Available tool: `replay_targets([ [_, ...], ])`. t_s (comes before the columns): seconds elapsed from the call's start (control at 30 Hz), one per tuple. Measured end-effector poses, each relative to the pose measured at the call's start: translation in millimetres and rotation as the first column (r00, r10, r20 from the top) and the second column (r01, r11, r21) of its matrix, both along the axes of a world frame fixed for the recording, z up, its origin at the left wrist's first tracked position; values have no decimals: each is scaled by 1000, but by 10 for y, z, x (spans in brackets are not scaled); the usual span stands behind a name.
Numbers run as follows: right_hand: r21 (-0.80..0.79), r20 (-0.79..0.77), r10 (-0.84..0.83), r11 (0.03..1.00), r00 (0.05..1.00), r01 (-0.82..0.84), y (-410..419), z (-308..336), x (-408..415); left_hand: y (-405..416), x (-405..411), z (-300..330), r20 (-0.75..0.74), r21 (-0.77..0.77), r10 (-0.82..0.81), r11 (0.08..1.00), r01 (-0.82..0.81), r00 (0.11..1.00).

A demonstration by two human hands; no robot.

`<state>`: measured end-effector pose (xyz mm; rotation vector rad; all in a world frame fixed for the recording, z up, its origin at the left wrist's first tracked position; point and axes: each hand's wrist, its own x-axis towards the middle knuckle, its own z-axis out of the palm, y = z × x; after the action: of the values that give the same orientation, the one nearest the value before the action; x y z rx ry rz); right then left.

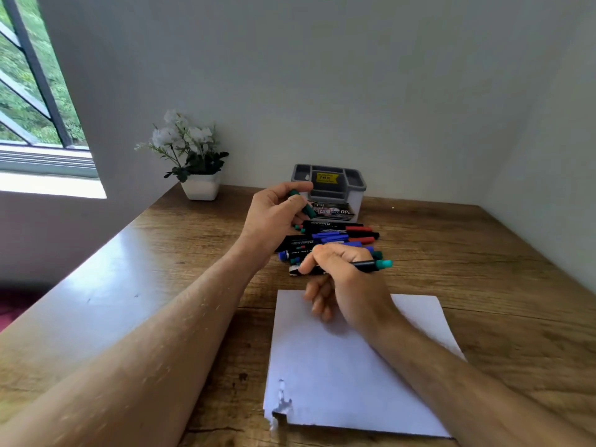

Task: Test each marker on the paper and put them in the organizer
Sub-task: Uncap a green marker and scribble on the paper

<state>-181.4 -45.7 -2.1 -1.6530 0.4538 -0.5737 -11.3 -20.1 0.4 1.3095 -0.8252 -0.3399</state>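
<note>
A white sheet of paper (348, 375) lies on the wooden desk (483, 253). My right hand (345, 279) grips a black marker with a teal end (371, 265), held sideways just above the paper's far edge. My left hand (277, 217) is raised and pinches a green marker cap (303, 203). Behind my hands lies a pile of several markers (335, 237) with red, blue and green caps. The grey organizer (332, 188) stands behind the pile near the wall; its compartments look empty.
A white pot of white flowers (196, 162) stands at the back left of the desk. Walls close in the desk at the back and right. A window is at the far left. The paper's near left corner is torn.
</note>
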Motion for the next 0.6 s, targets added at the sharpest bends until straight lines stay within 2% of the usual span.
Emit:
replay_targets([
  [0.17, 194, -53, 56, 980, 997, -45, -4, 4, 103, -39, 27, -23, 0, 1, 15, 1000, -15, 1000],
  [0.27, 190, -117, 60, 981, 991, -37, -9, 5, 151, -57, 34, -42, 5, 6, 25, 1000, -25, 1000],
  [0.33, 100, -119, 34, 995, 992, -22, 15, -29, 146, -63, 42, -49, 5, 5, 29, 1000, -29, 1000],
  [0.47, -291, -37, 2, 957, 999, -13, 33, -103, 149, -75, 50, -57, 11, -1, 39, 999, -39, 999],
  [0.6, -436, -33, -57, 899, 998, 37, -16, -100, 228, -78, 69, -54, 21, -8, 48, 999, -47, 999],
])
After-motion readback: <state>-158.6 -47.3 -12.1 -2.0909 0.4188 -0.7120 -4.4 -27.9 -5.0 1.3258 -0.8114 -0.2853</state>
